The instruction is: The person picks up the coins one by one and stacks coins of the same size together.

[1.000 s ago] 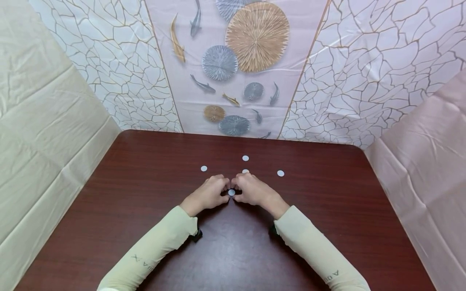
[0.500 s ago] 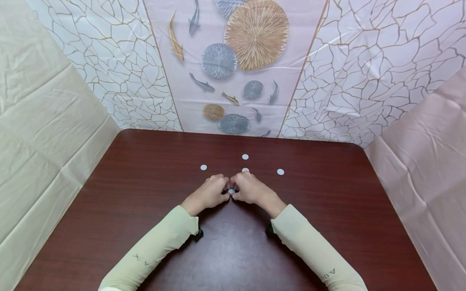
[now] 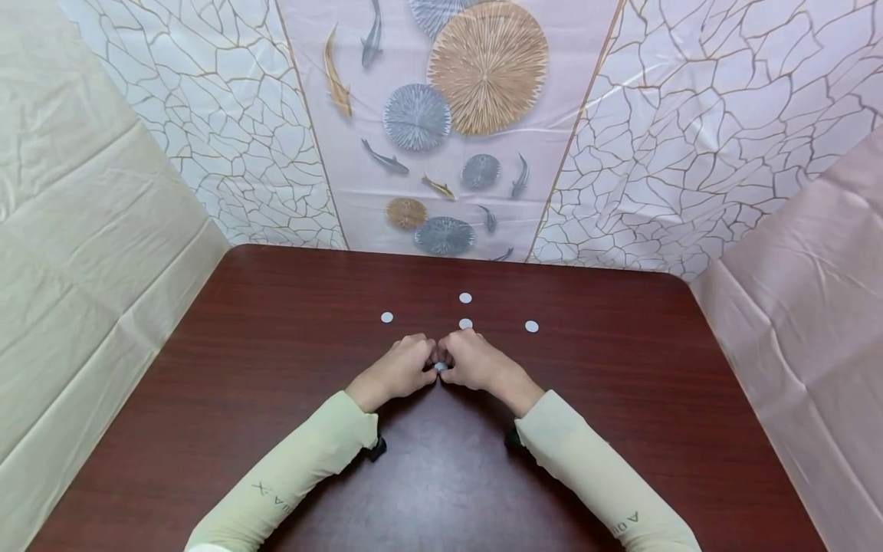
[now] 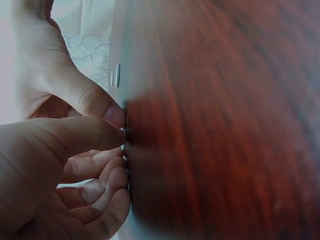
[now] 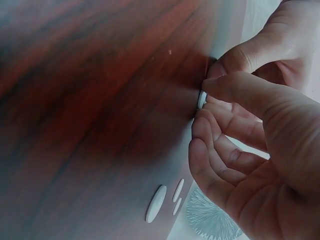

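Note:
A small, flat white disc [image 3: 440, 367] lies on the dark red-brown table between the two hands. My left hand [image 3: 398, 366] curls in from the left, its thumb and fingertips at the disc's edge. From the other side my right hand [image 3: 483, 363] does the same, thumbs almost meeting at the near edge. In the right wrist view a sliver of the disc [image 5: 201, 99] shows between thumb and fingers of the right hand [image 5: 250, 135]. Fingers hide most of it in the left wrist view, where both thumb tips come down close together at the tabletop.
Several more white discs lie farther back: a left disc [image 3: 387, 317], a right disc [image 3: 532, 326], a far middle disc [image 3: 465, 297], and a nearer disc [image 3: 466, 323] just beyond the right knuckles. Patterned cloth [image 3: 441, 153] hangs behind the table [image 3: 441, 475], with plain cloth at both sides.
Both thumbs have drawn slightly closer together at the near edge of the disc between the hands, covering more of it. The other discs have stayed where they lay.

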Demonstrator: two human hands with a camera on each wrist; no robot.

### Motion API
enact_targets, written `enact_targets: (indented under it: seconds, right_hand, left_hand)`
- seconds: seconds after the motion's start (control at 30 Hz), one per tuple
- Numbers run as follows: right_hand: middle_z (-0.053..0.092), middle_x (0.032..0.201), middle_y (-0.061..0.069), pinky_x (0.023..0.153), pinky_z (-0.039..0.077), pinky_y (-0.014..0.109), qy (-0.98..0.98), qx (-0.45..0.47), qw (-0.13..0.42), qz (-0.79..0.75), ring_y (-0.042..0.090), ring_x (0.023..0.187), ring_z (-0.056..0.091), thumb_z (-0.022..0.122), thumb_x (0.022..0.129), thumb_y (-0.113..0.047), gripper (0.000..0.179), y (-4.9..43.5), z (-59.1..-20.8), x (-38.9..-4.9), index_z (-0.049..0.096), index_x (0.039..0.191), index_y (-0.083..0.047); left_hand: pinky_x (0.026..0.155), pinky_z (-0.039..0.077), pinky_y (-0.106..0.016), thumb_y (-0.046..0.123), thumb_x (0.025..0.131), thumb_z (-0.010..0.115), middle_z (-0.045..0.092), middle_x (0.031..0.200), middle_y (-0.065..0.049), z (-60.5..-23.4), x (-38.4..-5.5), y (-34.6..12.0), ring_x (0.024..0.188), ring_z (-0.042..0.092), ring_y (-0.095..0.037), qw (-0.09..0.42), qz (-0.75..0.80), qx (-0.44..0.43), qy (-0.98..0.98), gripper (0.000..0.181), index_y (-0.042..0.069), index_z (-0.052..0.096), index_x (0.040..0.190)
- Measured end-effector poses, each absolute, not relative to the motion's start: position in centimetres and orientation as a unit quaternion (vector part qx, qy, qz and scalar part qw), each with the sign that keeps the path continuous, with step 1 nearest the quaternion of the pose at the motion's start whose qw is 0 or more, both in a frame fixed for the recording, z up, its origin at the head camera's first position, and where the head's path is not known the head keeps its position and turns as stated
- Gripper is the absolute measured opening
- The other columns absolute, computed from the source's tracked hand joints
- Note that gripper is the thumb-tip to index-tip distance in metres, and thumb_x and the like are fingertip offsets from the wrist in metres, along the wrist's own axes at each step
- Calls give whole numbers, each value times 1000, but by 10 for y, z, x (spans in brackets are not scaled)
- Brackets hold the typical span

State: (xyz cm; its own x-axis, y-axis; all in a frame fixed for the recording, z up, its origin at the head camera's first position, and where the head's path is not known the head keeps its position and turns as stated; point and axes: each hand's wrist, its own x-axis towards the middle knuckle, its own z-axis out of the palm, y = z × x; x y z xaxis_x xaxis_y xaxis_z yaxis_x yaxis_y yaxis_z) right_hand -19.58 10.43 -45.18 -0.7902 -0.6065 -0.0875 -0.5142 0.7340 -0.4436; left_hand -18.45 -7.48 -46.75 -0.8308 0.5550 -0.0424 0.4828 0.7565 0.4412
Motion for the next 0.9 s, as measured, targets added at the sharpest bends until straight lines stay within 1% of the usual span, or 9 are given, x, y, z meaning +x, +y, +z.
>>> enact_targets:
  seconds: [0.17, 0.4, 0.63, 0.9]
  right_hand:
    - [71, 82, 2, 66, 51, 24, 923, -308, 118, -199, 6, 71, 60, 81, 87, -7, 9, 106, -451, -191, 72, 86, -10]
    - [71, 78, 0, 66, 51, 23, 919, -324, 109, -197, 4, 70, 60, 81, 84, -7, 10, 111, -451, -184, 72, 84, -10]
    - [69, 75, -2, 65, 50, 22, 916, -331, 108, -199, 5, 68, 58, 82, 82, -7, 11, 119, -450, -173, 72, 83, -10]
    - [67, 73, -2, 61, 47, 21, 916, -326, 113, -203, 5, 66, 54, 82, 82, -5, 12, 130, -449, -160, 71, 83, -9]
  left_hand:
    - [71, 45, -34, 9, 93, 75, 57, 87, -3, -467, -181, -74, 79, 51, -17, 94, 214, 283, 930, 10, 5, 66, 91]
    - [69, 42, -32, 10, 92, 77, 55, 84, -3, -465, -171, -70, 78, 49, -17, 93, 214, 300, 925, 15, 7, 63, 87]
    - [66, 39, -29, 11, 94, 75, 53, 84, -3, -464, -164, -65, 76, 47, -16, 108, 208, 309, 922, 16, 6, 62, 85]
    - [67, 38, -29, 11, 94, 75, 51, 82, -1, -464, -154, -55, 75, 46, -15, 110, 208, 324, 916, 18, 7, 61, 84]
